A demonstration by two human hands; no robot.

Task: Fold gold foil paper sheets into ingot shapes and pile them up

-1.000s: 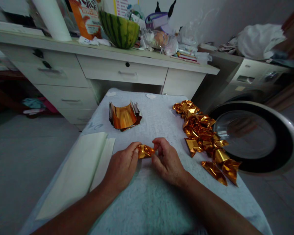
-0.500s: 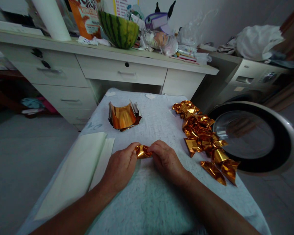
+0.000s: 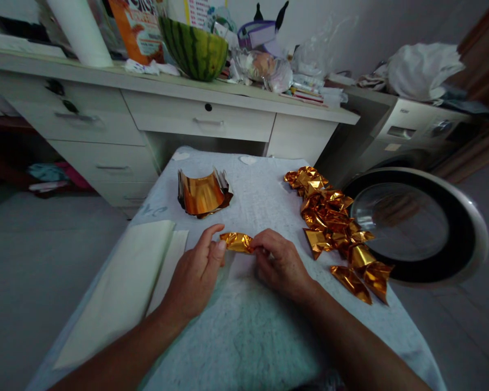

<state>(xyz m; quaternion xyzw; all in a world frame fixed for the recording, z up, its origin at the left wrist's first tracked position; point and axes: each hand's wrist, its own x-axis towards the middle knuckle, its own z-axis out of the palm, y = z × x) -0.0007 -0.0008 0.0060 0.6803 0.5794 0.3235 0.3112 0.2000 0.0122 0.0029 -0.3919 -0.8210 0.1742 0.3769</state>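
Observation:
A small folded gold foil piece [image 3: 238,242] is held above the cloth-covered table [image 3: 252,190]. My right hand [image 3: 281,264] pinches its right end. My left hand [image 3: 198,271] is at the left end, its thumb and forefinger parted and the thumb tip beside the foil. Behind them stands a curved stack of gold foil sheets [image 3: 204,194]. To the right lies a pile of folded gold foil pieces [image 3: 330,212]. Pale paper sheets [image 3: 118,293] lie at the left, partly beneath my left forearm.
Beyond the table, a white desk [image 3: 236,117] bears half a watermelon [image 3: 193,51], a paper roll [image 3: 81,35] and plastic bags. A washing machine [image 3: 407,127] stands at the right, its round door [image 3: 419,225] open beside the table.
My left fingers have opened and come away from the foil's left end. The foil piece has risen slightly in view and shows more of its length, still in my right hand.

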